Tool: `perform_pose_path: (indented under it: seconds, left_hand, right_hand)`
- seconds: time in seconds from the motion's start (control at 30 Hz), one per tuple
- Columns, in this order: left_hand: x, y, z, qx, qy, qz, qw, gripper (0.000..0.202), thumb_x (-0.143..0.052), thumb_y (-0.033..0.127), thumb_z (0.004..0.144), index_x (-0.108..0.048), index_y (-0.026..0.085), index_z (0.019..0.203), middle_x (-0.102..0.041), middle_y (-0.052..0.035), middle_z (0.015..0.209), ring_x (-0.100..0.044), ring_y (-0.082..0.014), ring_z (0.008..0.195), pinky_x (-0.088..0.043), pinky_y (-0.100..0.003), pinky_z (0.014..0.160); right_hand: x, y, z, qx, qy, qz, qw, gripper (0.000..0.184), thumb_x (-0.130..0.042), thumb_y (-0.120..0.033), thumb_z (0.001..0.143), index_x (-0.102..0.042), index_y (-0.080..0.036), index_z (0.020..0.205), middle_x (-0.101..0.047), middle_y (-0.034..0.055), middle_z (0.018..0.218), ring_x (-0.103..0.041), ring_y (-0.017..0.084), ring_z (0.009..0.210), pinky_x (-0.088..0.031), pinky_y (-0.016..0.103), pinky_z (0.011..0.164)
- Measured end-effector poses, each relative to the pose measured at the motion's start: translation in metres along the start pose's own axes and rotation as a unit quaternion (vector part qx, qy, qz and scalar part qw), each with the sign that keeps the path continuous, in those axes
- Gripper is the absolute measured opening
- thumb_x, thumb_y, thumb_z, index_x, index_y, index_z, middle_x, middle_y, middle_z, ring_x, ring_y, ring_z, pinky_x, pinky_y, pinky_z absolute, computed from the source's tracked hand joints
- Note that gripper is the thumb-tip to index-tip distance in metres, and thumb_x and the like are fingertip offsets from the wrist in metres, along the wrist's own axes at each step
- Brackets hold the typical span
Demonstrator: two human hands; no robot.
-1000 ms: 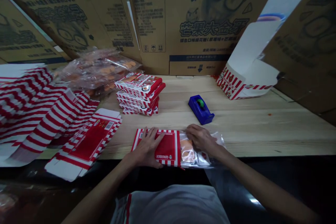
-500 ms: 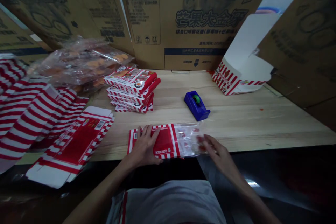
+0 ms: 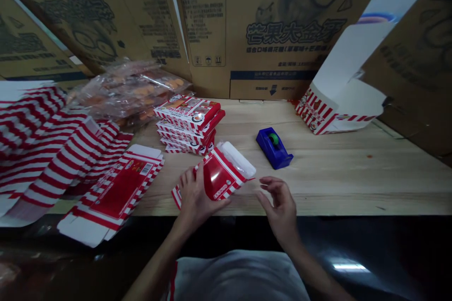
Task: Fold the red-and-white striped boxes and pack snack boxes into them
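My left hand [image 3: 195, 197] grips the left end of a red and white striped box [image 3: 219, 175], which is tilted up at its right end. That end has its white flap raised, and part of a clear plastic packet [image 3: 237, 158] shows inside the opening. Just right of the box, my right hand [image 3: 279, 203] is free, thumb and fingers apart. Behind the box stands a stack of several filled boxes [image 3: 189, 124]. A blue tape dispenser [image 3: 273, 148] with green tape sits beyond my right hand.
At the left lie a flattened striped box [image 3: 115, 193] and a pile of striped cartons [image 3: 45, 155]. Clear bags of orange pieces [image 3: 130, 89] rest behind them. An opened striped display box [image 3: 332, 113] stands at the back right, before large brown cartons [image 3: 212, 23].
The clear packet has gone from sticking out of the box to mostly inside it. My right hand has let go of it. The box has been tilted up by my left hand.
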State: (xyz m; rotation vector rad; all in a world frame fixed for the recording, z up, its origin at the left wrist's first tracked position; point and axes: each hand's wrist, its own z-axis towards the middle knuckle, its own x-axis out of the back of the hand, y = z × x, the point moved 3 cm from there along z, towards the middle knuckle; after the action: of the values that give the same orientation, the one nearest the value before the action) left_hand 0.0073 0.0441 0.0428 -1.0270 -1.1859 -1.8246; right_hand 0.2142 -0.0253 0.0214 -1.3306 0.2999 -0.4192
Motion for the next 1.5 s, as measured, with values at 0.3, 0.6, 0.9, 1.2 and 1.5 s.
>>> perform_pose_path:
  seconds: [0.3,0.6,0.9,1.2,1.5]
  left_hand:
    - [-0.017,0.007,-0.048,0.052,-0.069,-0.387,0.918,0.069,-0.057,0.035,0.086,-0.026,0.022,0.146,-0.044,-0.0132,0.142,-0.044,-0.0287,0.13,-0.04,-0.047,0.107]
    - [-0.046,-0.001,-0.075,0.102,-0.153,-0.584,0.79,0.072,-0.066,0.036,0.079,-0.031,0.02,0.14,-0.056,-0.0143,0.132,-0.061,-0.027,0.11,-0.051,-0.042,0.093]
    - [-0.034,0.0,-0.053,0.058,-0.05,-0.469,0.88,0.021,-0.054,0.035,0.089,-0.058,0.018,0.077,-0.062,-0.0077,0.103,-0.058,-0.0207,0.098,-0.046,-0.033,0.087]
    - [-0.042,-0.004,-0.054,0.202,0.022,-0.58,0.789,0.022,-0.072,0.031,0.073,-0.054,0.019,0.075,-0.057,0.002,0.072,-0.055,-0.0127,0.067,-0.044,-0.025,0.065]
    - [-0.02,-0.004,-0.049,0.036,-0.09,-0.509,0.855,0.011,-0.065,0.028,0.081,-0.067,0.017,0.08,-0.058,-0.0055,0.087,-0.058,-0.0169,0.082,-0.045,-0.027,0.07]
  right_hand:
    - [-0.005,0.011,0.004,-0.198,-0.127,0.127,0.964,0.05,-0.076,-0.042,0.074,-0.041,-0.028,0.107,-0.07,0.0045,0.099,-0.069,0.023,0.079,-0.057,0.035,0.067]
    - [0.011,0.033,-0.02,-0.067,-0.188,-0.069,0.978,0.041,-0.06,-0.039,0.087,-0.055,-0.022,0.124,-0.063,0.0094,0.123,-0.061,0.024,0.108,-0.051,0.037,0.092]
    - [0.006,0.024,-0.004,0.043,-0.194,-0.103,0.975,0.017,-0.058,-0.032,0.088,-0.058,-0.022,0.075,-0.062,0.0068,0.103,-0.059,0.023,0.099,-0.047,0.033,0.083]
    - [-0.003,0.022,-0.008,-0.079,-0.13,-0.014,0.988,0.036,-0.068,-0.036,0.08,-0.054,-0.026,0.112,-0.061,0.0014,0.088,-0.061,0.017,0.077,-0.051,0.028,0.068]
    - [0.004,0.013,-0.002,-0.065,-0.242,-0.017,0.968,0.029,-0.056,-0.044,0.09,-0.069,-0.02,0.082,-0.066,0.0079,0.105,-0.062,0.023,0.099,-0.049,0.033,0.085]
